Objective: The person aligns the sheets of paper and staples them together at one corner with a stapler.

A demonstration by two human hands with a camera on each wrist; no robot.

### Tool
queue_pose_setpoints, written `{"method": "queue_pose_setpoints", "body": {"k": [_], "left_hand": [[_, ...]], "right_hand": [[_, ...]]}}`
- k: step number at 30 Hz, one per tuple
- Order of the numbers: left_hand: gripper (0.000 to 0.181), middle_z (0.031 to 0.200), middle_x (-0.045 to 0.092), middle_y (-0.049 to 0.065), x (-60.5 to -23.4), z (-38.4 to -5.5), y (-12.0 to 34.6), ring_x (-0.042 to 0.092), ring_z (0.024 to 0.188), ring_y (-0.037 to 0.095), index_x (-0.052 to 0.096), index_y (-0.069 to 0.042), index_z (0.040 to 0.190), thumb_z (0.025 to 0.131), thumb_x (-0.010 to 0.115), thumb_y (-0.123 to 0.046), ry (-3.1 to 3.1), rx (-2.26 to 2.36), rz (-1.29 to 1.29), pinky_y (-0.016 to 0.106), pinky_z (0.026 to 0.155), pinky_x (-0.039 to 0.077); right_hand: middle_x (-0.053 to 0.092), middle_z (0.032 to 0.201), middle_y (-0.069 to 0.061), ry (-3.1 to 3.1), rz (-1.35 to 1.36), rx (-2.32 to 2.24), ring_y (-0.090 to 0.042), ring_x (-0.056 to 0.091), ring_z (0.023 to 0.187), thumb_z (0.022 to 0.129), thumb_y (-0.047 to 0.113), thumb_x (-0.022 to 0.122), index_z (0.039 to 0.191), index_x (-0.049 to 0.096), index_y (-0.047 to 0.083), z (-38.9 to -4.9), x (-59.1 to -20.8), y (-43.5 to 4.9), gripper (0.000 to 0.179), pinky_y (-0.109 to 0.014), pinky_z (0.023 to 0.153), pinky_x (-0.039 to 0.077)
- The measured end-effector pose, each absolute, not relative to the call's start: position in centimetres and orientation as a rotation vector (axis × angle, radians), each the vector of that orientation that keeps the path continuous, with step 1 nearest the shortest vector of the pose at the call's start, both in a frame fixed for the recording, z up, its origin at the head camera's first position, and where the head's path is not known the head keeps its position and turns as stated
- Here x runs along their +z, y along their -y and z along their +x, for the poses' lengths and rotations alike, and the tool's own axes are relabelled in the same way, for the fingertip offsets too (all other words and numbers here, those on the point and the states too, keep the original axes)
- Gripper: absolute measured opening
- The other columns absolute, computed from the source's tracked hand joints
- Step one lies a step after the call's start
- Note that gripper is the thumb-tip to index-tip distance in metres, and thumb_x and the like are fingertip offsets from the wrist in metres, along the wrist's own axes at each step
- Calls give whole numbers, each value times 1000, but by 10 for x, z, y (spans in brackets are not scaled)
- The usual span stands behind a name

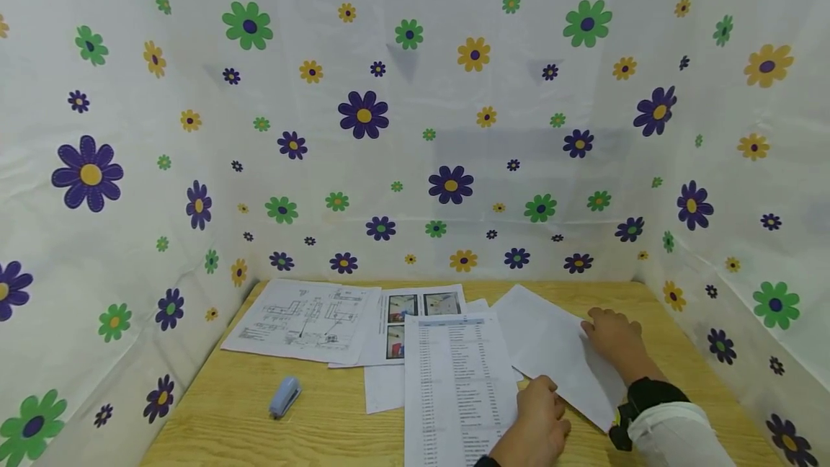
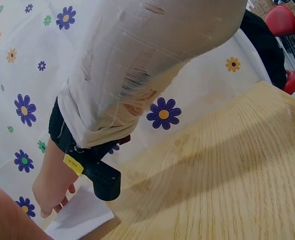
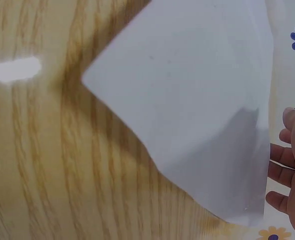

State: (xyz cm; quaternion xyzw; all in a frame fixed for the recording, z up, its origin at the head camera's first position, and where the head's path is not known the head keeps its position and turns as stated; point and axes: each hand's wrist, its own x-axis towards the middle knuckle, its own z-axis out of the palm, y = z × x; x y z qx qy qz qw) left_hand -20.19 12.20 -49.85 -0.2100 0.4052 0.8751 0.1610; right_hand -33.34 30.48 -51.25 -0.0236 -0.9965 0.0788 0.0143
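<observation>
A blank white sheet of paper [image 1: 551, 344] lies askew on the right part of the table. My right hand [image 1: 612, 341] is at its right edge. In the right wrist view this hand's fingertips [image 3: 282, 172] are spread right at that edge, and the sheet bends slightly, one corner casting a shadow. My left hand [image 1: 538, 424] has bent fingers over the sheet's lower left edge, beside a printed list [image 1: 454, 388]. I cannot tell whether it grips paper. Only part of the left hand [image 2: 7, 217] shows in the left wrist view.
Technical drawing sheets [image 1: 305, 319] lie at the back left, partly under a sheet with photos [image 1: 382, 301]. More white paper [image 1: 382, 388] sticks out beneath the list. A light blue stapler [image 1: 284, 396] sits at the front left. Flower-patterned cloth [image 1: 363, 164] surrounds the wooden table [image 1: 337, 424].
</observation>
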Motion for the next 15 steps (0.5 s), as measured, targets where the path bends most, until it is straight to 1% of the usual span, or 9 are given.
{"method": "queue_pose_setpoints", "body": {"k": [1,2,3,4,6,8,10,12,15], "left_hand": [[61,137,34,49,-500,-203,-123,30,137,60,25,24,135,86,47,-5,-1152,2490,-581,67,120,16],[67,143,24,53,-500,-203,-124,19,141,64,19,27,139,87,47,-5,-1145,2483,-564,71,119,9],[72,146,12,55,-500,-203,-124,8,142,67,13,29,141,87,46,-6,-1138,2477,-548,74,117,4],[76,148,4,55,-501,-203,-125,3,141,69,7,29,144,89,46,-6,-1139,2469,-534,75,116,4],[75,147,5,56,-500,-203,-127,7,140,70,8,30,143,90,45,-7,-1148,2455,-512,74,116,8],[72,145,10,57,-500,-202,-129,13,139,70,12,31,141,89,45,-6,-1154,2452,-494,74,116,13],[69,143,14,58,-500,-202,-132,20,137,71,14,31,140,90,45,-5,-1164,2453,-494,72,115,21],[69,142,15,58,-500,-202,-133,23,136,71,14,31,141,90,44,-4,-1158,2459,-499,71,115,24],[59,139,34,52,-500,-201,-136,41,133,63,25,27,137,90,42,-2,-1128,2490,-508,67,112,35]], "right_hand": [[62,122,-35,3106,-75,248,-53,59,110,105,23,54,130,55,-9,-333,-513,-306,41,-69,89,43],[62,122,-35,3111,-83,253,-53,58,110,105,24,53,130,55,-9,-333,-514,-308,42,-68,89,43],[61,122,-35,3116,-92,264,-52,58,110,105,24,53,131,54,-10,-333,-515,-310,42,-68,90,42],[61,123,-35,3122,-105,277,-52,58,111,105,24,53,131,53,-10,-333,-516,-311,43,-68,91,41],[60,124,-36,3127,-121,307,-53,57,113,106,24,52,132,53,-11,-332,-519,-315,44,-69,92,41],[60,122,-36,3131,-136,328,-53,57,112,106,24,51,131,53,-12,-332,-520,-319,44,-69,93,42],[62,116,-34,3138,-137,335,-52,59,108,106,24,50,126,55,-13,-331,-519,-322,42,-68,92,44],[64,108,-31,3144,-124,343,-50,62,101,106,23,50,120,57,-12,-328,-518,-325,39,-65,87,48],[65,99,-27,3153,-96,347,-45,64,92,106,22,49,110,59,-12,-323,-515,-329,35,-59,81,52]]}}
